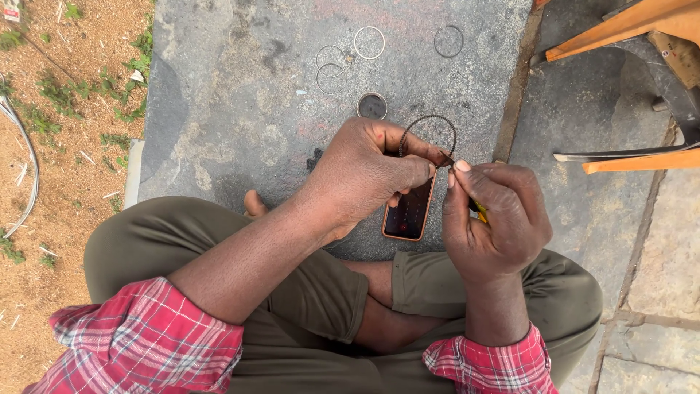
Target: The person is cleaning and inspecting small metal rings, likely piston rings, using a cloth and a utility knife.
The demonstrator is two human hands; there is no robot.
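Left hand (364, 175) is up over the stone slab (233, 95), fingers pinched tight on a thin dark ring (408, 130) held just above the phone (408, 211), and the right hand (492, 219) comes in touching it, thumb and forefinger closed on a small yellow-handled tool (477, 209) whose tip meets the ring's edge. Farther out on the slab, well apart from the hands, lie four loose wire rings (369, 42) and a small round cap (372, 106).
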